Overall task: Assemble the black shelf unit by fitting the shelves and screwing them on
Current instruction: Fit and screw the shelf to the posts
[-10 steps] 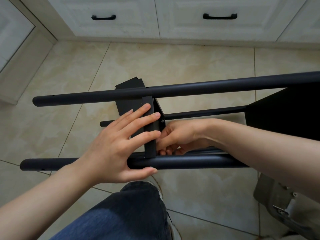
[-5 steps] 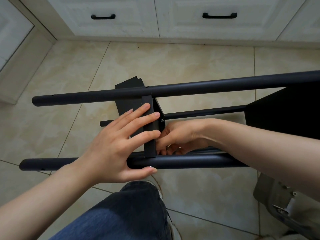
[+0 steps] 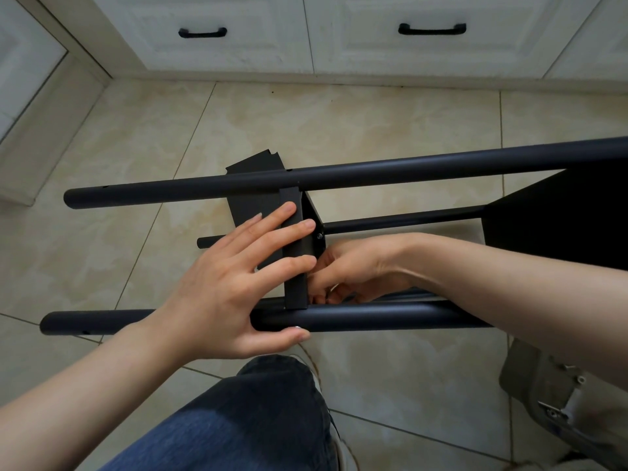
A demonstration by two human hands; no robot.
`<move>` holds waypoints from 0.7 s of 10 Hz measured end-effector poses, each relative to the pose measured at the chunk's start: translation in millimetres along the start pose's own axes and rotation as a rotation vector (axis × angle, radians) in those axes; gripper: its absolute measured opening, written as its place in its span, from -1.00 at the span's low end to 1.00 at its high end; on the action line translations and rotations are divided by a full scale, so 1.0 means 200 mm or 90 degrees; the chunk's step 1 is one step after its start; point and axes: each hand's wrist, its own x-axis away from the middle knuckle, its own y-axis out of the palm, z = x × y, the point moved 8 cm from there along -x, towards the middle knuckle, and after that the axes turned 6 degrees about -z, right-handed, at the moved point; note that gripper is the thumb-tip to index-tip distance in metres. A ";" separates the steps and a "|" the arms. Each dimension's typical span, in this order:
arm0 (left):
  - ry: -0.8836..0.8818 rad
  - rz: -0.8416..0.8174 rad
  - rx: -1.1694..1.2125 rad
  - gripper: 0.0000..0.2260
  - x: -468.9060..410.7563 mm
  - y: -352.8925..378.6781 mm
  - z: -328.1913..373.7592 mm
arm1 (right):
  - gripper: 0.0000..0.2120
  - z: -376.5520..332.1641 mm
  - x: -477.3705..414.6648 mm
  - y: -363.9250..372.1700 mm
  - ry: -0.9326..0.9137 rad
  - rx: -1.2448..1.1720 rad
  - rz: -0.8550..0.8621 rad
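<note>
Shelf (image 3: pixel 294 287) stands on edge between the far pole (image 3: pixel 407 171) and near pole (image 3: pixel 390 317), both lying level above the floor (image 3: pixel 373 124). Your left hand (image 3: pixel 217 300) presses it with straight, spread fingers, thumb under the near pole. Your right hand (image 3: pixel 353 270) curls just behind it; what it pinches, I cannot tell

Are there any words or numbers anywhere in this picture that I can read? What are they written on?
None: no word, number, brand or sign can be read anywhere.
The black shelf and its poles are plain.
The white drawers carry only black handles.
The grey object at the lower right shows metal fittings, but no lettering can be made out on it.
</note>
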 end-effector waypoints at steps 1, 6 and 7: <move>0.002 0.004 0.002 -0.41 0.00 0.00 0.00 | -0.91 0.00 -0.01 0.01 -0.008 -0.021 -0.001; 0.004 0.000 -0.002 -0.41 0.00 0.00 0.00 | -0.81 -0.02 0.02 0.01 -0.021 -0.046 -0.004; 0.002 -0.001 -0.003 -0.41 0.00 0.00 0.00 | -0.77 -0.03 0.03 0.00 -0.019 -0.028 -0.010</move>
